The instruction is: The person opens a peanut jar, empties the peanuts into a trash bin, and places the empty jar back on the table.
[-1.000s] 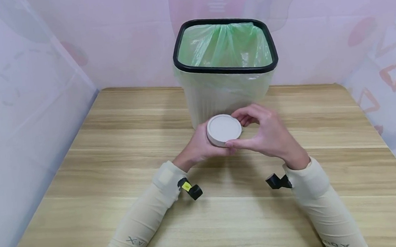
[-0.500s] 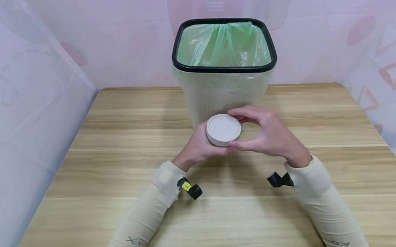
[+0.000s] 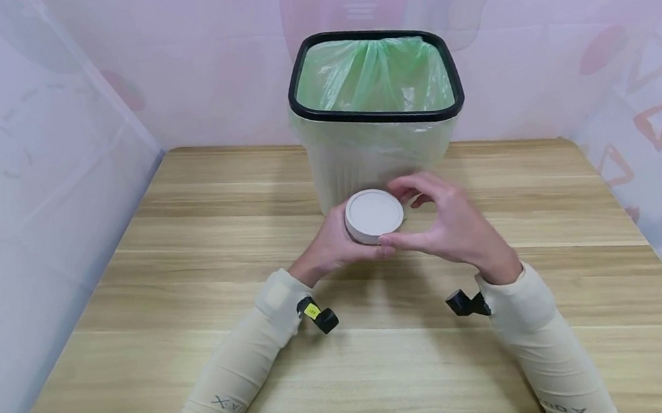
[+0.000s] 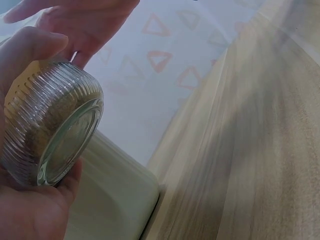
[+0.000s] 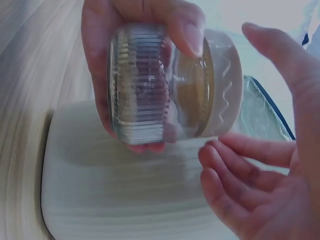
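A ribbed clear glass jar (image 5: 142, 85) with a round beige lid (image 3: 374, 214) is held off the table, just in front of the bin. My left hand (image 3: 333, 241) grips its body, fingers and thumb wrapped round the glass. In the left wrist view the thick glass base (image 4: 70, 142) shows, and something brownish is visible through the ribs. My right hand (image 3: 455, 224) is spread around the lid's right side. Its thumb (image 5: 280, 50) stands slightly off the rim in the right wrist view, while the fingertips (image 5: 212, 150) lie loosely curved close beside the lid.
Behind the hands stands a pale bin (image 3: 362, 160) with a black rim (image 3: 379, 119) and a green plastic liner (image 3: 381, 75). The wood-grain table (image 3: 218, 211) spreads under both arms. Printed cloth walls (image 3: 204, 66) enclose the back and sides.
Half a second ago the right fingers lay against the lid's far edge; they have now lifted away from it. The left hand and jar have barely moved.
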Action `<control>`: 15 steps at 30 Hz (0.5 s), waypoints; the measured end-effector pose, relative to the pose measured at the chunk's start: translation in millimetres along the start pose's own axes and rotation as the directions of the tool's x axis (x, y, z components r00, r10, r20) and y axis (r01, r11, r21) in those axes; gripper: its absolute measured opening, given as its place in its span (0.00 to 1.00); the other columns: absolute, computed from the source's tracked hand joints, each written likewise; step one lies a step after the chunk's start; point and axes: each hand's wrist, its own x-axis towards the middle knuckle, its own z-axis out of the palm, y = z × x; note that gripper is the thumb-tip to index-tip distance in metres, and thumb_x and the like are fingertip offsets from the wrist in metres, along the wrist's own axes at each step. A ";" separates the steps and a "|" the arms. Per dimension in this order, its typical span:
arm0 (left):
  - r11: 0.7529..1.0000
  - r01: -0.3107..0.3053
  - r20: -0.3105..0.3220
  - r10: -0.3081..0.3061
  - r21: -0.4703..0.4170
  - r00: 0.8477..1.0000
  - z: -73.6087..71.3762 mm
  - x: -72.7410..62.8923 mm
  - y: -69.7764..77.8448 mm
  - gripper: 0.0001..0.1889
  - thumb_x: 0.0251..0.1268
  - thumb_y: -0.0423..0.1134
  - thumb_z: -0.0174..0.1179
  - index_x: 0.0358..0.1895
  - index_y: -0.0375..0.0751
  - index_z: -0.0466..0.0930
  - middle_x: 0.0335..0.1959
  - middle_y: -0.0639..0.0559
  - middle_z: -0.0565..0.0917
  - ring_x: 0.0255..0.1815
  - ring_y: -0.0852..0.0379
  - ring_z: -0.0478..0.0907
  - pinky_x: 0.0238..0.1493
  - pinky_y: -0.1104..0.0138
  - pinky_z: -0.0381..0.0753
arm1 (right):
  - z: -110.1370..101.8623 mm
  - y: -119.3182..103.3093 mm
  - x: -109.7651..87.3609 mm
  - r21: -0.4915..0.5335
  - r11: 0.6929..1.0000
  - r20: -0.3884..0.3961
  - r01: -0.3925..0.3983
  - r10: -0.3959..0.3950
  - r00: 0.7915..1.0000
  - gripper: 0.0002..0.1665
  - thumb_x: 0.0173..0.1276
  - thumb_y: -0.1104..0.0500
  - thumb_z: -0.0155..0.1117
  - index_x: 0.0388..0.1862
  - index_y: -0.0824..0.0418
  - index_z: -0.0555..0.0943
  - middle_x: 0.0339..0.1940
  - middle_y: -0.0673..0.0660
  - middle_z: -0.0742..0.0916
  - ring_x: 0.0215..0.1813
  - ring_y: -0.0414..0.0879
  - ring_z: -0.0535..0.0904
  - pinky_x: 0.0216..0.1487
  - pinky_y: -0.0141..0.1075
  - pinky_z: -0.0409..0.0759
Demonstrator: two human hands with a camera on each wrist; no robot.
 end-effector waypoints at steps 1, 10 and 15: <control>1.000 0.003 -0.003 -0.003 0.002 1.000 0.0 0.1 -0.5 0.46 0.45 0.30 0.82 0.72 0.43 0.73 0.65 0.47 0.84 0.66 0.53 0.79 0.77 0.55 0.73 | 1.2 -0.5 -0.3 -0.020 1.000 -0.017 0.001 -0.001 1.000 0.41 0.46 0.50 0.92 0.58 0.60 0.84 0.51 0.52 0.88 0.50 0.43 0.83 0.52 0.37 0.85; 0.999 0.020 -0.026 -0.020 0.027 0.999 0.5 0.1 0.3 0.45 0.44 0.29 0.80 0.72 0.36 0.72 0.64 0.40 0.83 0.66 0.49 0.79 0.76 0.56 0.74 | 10.3 -4.3 0.1 -0.106 0.994 -0.080 0.007 -0.016 0.997 0.40 0.41 0.44 0.93 0.50 0.61 0.86 0.43 0.52 0.87 0.42 0.42 0.80 0.45 0.32 0.79; 0.999 0.026 -0.025 -0.026 0.026 0.999 1.1 0.1 -0.1 0.45 0.43 0.29 0.80 0.71 0.37 0.73 0.63 0.41 0.83 0.65 0.50 0.79 0.75 0.56 0.75 | 9.0 -3.7 -0.6 -0.079 0.997 -0.054 0.004 -0.008 0.998 0.40 0.43 0.47 0.93 0.52 0.61 0.86 0.46 0.52 0.88 0.44 0.42 0.83 0.48 0.29 0.81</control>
